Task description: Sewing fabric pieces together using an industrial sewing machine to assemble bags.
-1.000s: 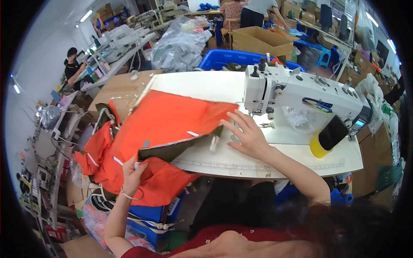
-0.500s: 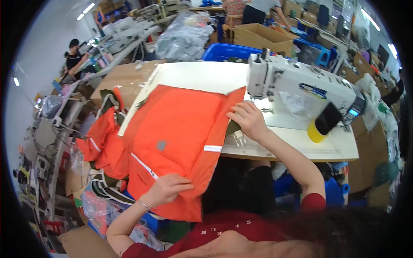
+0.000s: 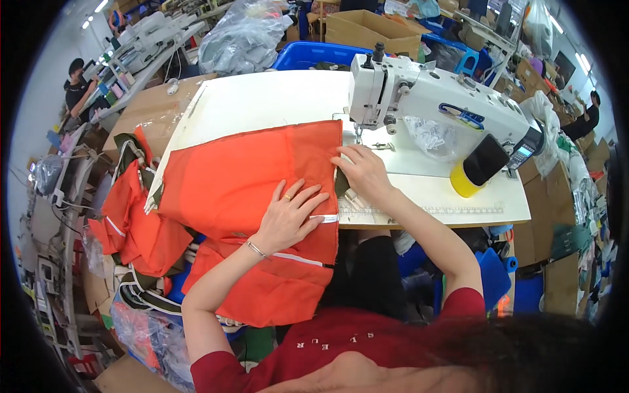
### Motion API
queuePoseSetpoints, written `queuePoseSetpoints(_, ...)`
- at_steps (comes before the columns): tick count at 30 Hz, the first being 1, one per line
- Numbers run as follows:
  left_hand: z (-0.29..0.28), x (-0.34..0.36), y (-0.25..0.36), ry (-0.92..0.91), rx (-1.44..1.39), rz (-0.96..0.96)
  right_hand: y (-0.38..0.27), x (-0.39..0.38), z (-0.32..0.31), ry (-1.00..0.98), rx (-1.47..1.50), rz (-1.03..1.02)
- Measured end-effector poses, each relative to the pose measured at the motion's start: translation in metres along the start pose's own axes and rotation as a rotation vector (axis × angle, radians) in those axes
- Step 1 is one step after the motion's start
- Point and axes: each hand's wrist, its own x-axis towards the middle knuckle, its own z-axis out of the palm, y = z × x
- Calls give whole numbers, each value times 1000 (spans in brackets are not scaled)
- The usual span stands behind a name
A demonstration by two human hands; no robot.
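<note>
An orange fabric panel [image 3: 229, 170] lies on the white sewing table and hangs over its front edge. It carries a white zipper strip [image 3: 295, 259] and a small white label [image 3: 325, 218]. My left hand [image 3: 288, 215] rests flat on the panel with its fingers spread, beside the label. At the panel's right edge, just in front of the needle area, my right hand [image 3: 367, 175] has its fingertips closed on the fabric; its thumb is hidden. Dark fabric and pale straps with a buckle [image 3: 352, 196] show under the right wrist. The white sewing machine [image 3: 445, 98] stands behind that hand.
A black-and-yellow holder [image 3: 466, 185] and a clear plastic bag [image 3: 432, 137] sit by the machine. More orange pieces [image 3: 154, 245] with straps are heaped at the left. Behind the table are a blue crate [image 3: 321, 54] and an open carton [image 3: 373, 29]. Other people are farther off.
The panel has turned and now lies flatter, its right edge by the needle. My left hand has moved up from the lower edge onto the fabric and spread out. The view has shifted.
</note>
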Motion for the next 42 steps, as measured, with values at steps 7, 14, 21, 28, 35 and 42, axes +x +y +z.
queuePoseSetpoints(7,0,2,-13,-16,-213,-85,-92,-84,-62,60,396,502)
queuePoseSetpoints(14,0,6,-18,-61,-243,-47,-128,-98,-13,-146,743,819)
queuePoseSetpoints(21,1,11,-24,-140,-294,-113,-147,-96,1,-31,1168,1108)
queuePoseSetpoints(28,0,16,-30,-154,-358,-139,-140,-101,-1,-76,1351,1150)
queuePoseSetpoints(35,-5,16,-30,-190,-437,-168,-157,-78,-11,254,1174,1204)
queuePoseSetpoints(42,-3,13,-25,-141,-338,-109,-135,-58,-18,-9,795,1129)
